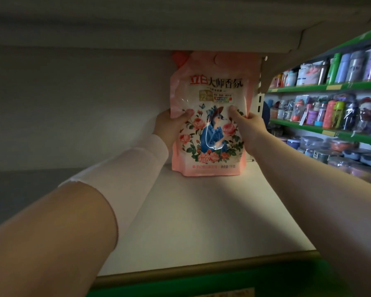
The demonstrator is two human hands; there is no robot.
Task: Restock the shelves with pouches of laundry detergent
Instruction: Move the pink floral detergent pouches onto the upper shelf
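1. The left and middle of the white shelf board point(99, 189) lie in dim light, and no pouches stand there. Judging by that, nearly all the restocking is left to do.
2. The left hand point(169, 127), with a pale sleeve point(124, 168) over its forearm, grasps the pouch's left edge, thumb on the front face.
3. The pink detergent pouch point(212, 93) stands upright at the far right of the board, its base on the surface and its spout corner close under the shelf above point(137, 28). It is the only pouch in view, so I judge it the first of this row, being set in place and not yet let go.
4. The right hand point(247, 127) grasps the pouch's right edge, thumb pressed on the printed front.
5. Just right of the pouch, the slotted upright point(259, 103) marks the shelf's end. The green shelves point(330, 86) beyond it hold bottles and containers and play no part here.
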